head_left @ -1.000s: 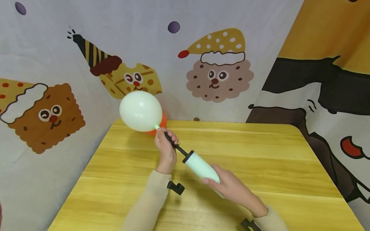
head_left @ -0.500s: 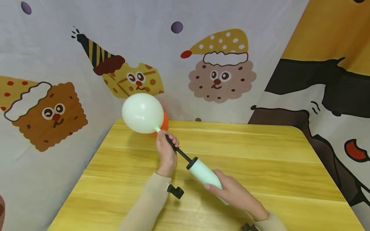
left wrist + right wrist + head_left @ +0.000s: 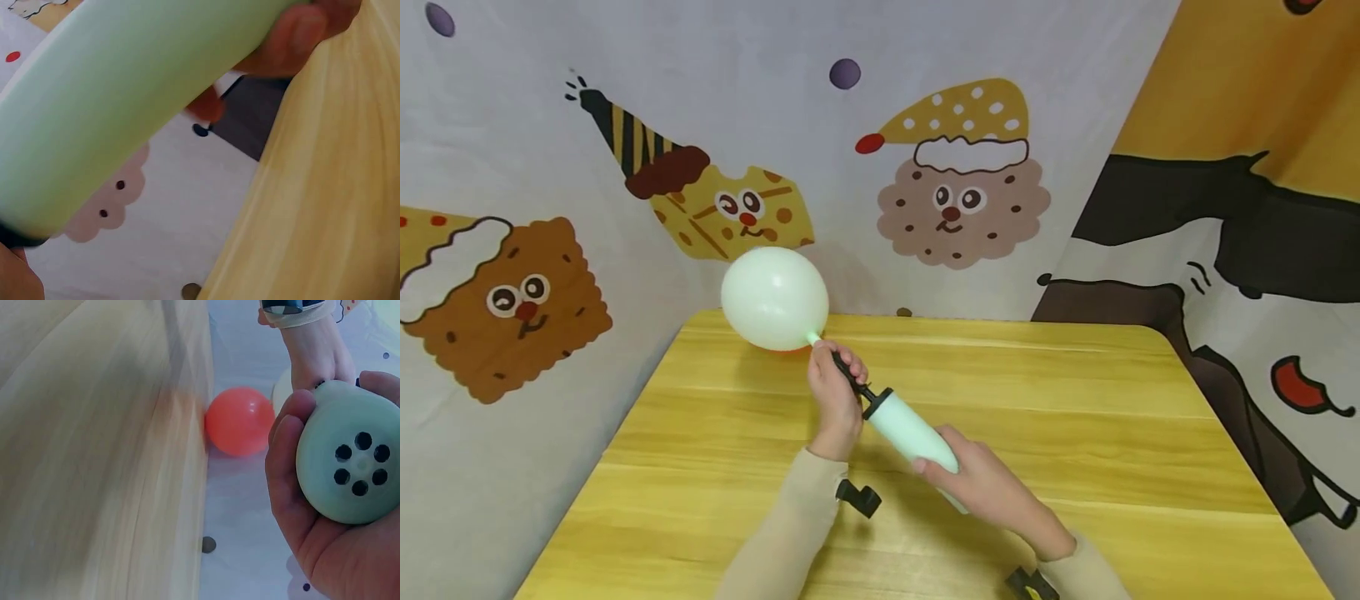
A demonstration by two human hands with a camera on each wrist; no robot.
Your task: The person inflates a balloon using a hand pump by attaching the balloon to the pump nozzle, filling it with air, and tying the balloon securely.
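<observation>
Mid-stroke inflating rn imo: I've got L hand (image 3: 835, 400) curled round the black handle (image 3: 844, 365), pale balloon (image 3: 775, 298) just past it far left, R hand (image 3: 992, 487) wrapped round the pump (image 3: 906, 425) near-right, rod (image 3: 868, 393) mostly in, so next prob calls for a straight pull back.

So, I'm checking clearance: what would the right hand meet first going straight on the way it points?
Probably the left hand: the right hand, gripping the pale green pump, points along it that way, though depth is unclear.
</observation>
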